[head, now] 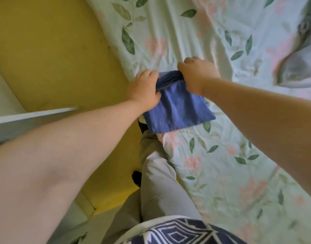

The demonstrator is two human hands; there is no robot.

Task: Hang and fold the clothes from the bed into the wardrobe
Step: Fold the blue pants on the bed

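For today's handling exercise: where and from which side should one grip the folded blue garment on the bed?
Probably take the bunched far edge of the blue garment, coming from either side as the left hand and right hand do; the layers stack thickest there.

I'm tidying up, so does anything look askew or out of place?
Nothing spilled or damaged. The blue cloth, gripped by the left hand and right hand, sits at the edge of the bed, one corner seemingly overhanging. A grey garment lies unfolded.

A home bedroom: a bed under a pale green floral cotton sheet (221,164) beside a yellow floor (54,59).
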